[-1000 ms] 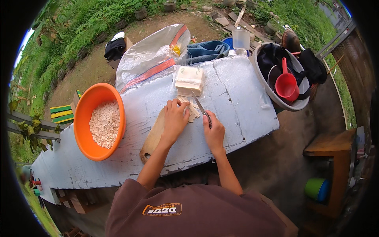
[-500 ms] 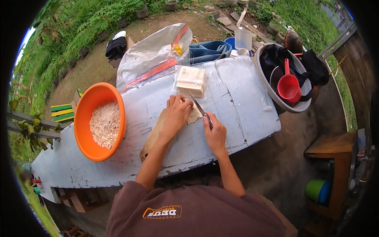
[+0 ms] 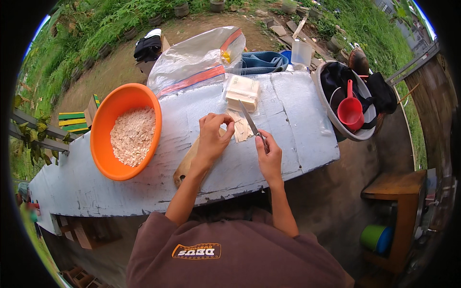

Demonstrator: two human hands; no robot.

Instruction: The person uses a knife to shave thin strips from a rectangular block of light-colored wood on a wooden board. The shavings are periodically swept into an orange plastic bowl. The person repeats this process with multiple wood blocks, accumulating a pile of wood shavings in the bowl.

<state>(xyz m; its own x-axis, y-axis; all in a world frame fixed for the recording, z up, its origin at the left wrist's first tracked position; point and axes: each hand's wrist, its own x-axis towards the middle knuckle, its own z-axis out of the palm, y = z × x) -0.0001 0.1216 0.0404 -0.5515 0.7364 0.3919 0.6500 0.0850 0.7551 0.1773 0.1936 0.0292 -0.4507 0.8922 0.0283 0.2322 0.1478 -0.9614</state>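
My right hand is wrapped round the handle of a knife, its blade slanting up and away to the left over some cut pale strips. Just left of the strips, my left hand hovers over a wooden cutting board. Its fingers are bent, with thumb and forefinger brought together; whether anything thin sits between them does not show. Beyond the strips lies a stack of pale square sheets in clear plastic.
An orange basin of small pale pieces stands on the left of the grey-white table. A whitish sack and blue cloth lie along the far edge. At the right is a grey tub with a red dipper.
My left hand has drawn back from the strips, leaving more of them showing. The knife stays in my right hand, a little further right. The whole view has shifted slightly.
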